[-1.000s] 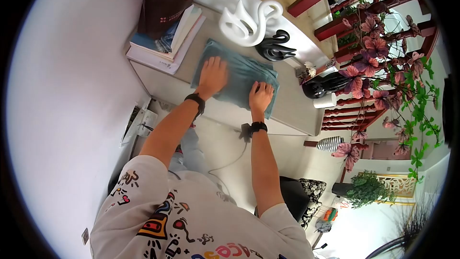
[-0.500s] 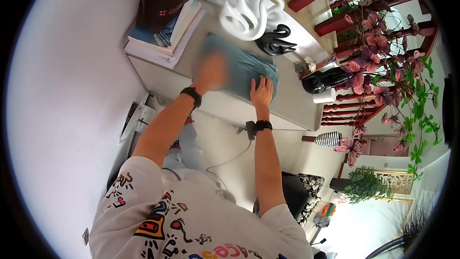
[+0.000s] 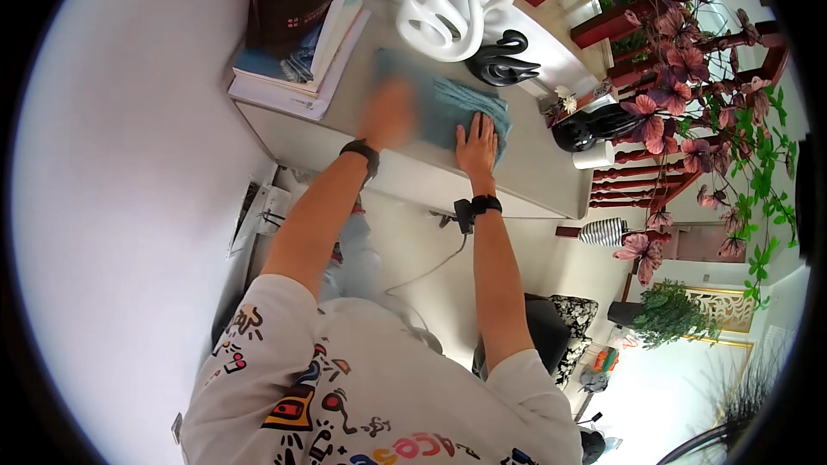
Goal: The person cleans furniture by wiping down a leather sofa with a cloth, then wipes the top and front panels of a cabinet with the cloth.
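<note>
A blue-green cloth (image 3: 439, 125) lies on the grey top of a low cabinet, with a ribbed, bunched fold along its far right part. My right hand (image 3: 478, 145) rests palm down on the cloth's right end, fingers stretched out. At the cloth's left part is my left hand (image 3: 390, 112), smeared by motion, so its fingers cannot be made out. Both wrists wear black bands.
Behind the cloth stand a white swan figure (image 3: 452, 21) and a black swan figure (image 3: 504, 60). Books (image 3: 289, 90) and a dark bag (image 3: 297, 0) are at the left. A black vase (image 3: 590, 127), a white cup (image 3: 594, 155) and artificial flowers (image 3: 668, 112) stand right.
The whole view has shifted slightly. My left hand is blurred over the cloth's left part in both frames, while my right hand stays flat on the right end.
</note>
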The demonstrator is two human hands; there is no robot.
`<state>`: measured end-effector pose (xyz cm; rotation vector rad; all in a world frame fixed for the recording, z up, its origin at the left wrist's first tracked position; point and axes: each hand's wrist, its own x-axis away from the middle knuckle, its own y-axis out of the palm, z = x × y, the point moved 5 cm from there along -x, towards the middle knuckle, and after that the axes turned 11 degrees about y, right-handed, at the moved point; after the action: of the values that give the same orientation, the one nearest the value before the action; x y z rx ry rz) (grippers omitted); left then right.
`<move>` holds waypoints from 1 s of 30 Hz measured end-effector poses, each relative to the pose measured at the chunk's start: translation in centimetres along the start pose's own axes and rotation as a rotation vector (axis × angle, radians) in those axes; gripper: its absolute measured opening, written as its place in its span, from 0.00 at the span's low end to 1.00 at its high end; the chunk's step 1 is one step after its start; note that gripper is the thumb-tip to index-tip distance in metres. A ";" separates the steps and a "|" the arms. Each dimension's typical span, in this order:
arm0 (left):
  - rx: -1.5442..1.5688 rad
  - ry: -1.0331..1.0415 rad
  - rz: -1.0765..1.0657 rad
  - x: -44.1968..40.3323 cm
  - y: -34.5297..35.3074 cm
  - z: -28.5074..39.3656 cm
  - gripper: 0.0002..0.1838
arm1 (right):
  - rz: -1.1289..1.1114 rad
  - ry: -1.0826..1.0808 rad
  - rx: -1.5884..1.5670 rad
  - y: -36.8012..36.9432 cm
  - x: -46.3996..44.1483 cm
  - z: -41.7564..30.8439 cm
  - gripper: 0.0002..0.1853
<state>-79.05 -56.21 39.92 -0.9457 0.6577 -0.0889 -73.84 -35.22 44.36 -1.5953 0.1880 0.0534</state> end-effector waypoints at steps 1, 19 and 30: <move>0.015 -0.003 -0.025 0.0 -0.2 -0.1 0.29 | -0.012 -0.007 0.018 -0.4 0.1 -0.3 0.34; -0.248 0.091 -0.018 6.3 -7.9 5.5 0.16 | 0.081 0.129 -0.176 0.9 7.0 0.4 0.25; -0.102 -0.177 -0.313 7.4 -7.8 5.1 0.09 | 0.071 0.178 -0.447 -3.3 9.6 1.0 0.11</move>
<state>-68.61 -59.77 44.44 -1.1356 0.3503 -0.2481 -63.77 -35.00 46.15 -2.0406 0.3923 0.0076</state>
